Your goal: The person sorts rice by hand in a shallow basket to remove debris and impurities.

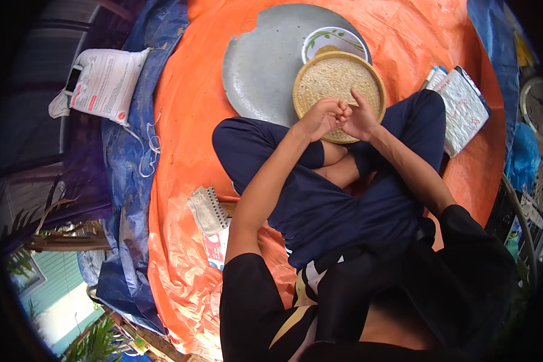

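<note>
A round woven basket tray [308, 75] full of pale grain [338, 78] rests in front of my crossed legs. Over its near half, my left hand [324, 119] and my right hand [362, 120] come together. The fingers of my left hand are curled in, and whatever they may hold is too small to make out. My right hand is open beside it, palm turned inward and one digit stretched out. Behind the basket tray, partly covered by it, stands a white bowl [338, 37] with a green leaf pattern and yellowish-brown contents [327, 50].
A grey round board [256, 78] with a broken edge lies under the bowl on an orange tarp [187, 151]. At left sit a white sack [105, 84] and a phone [73, 79]. A spiral notebook [208, 211] lies near my left arm, a silvery packet [461, 111] at right.
</note>
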Available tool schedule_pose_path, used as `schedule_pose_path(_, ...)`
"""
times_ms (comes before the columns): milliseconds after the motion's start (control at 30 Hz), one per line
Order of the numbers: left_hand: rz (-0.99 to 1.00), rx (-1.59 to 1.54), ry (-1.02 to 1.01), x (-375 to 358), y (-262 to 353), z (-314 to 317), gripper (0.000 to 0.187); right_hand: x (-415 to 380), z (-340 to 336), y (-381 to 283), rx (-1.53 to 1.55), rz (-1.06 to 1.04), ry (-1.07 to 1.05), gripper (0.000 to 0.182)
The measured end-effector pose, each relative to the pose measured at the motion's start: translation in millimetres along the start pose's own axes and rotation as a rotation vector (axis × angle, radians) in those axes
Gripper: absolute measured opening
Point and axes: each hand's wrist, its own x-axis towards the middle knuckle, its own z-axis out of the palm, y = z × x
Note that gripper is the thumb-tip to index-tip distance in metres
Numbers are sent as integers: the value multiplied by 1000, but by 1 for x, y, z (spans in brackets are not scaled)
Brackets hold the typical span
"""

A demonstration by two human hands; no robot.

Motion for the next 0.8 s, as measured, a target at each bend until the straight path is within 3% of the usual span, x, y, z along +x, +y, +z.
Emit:
schedule_pose_path(100, -42, -8, 39, 3, -3, 3, 10, 1, -10, 2, 99, 46, -72, 68)
schedule_pose_path(167, -32, -32, 27, 3, 0, 3, 18, 0, 9, 6, -14, -25, 203, 63)
schedule_pose_path(267, -46, -46, 53, 8, -1, -11, 25, -1, 15, 5, -16, -43, 162, 67)
schedule_pose_path(467, 38, 111, 249, 8, -2, -18, 28, 10, -27, 1, 167, 21, -222, 76)
schedule_pose_path(567, 25, 240, 422, 1, 16, 5, 28, 5, -4, -3, 137, -15, -33, 81)
schedule_pose_path(700, 69, 603, 465, -1, 22, -16, 29, 3, 4, -7, 27, -47, 81, 88)
schedule_pose_path(800, 154, 1140, 566, -5, 20, -18, 25, 2, 10, -7, -6, -61, 94, 91)
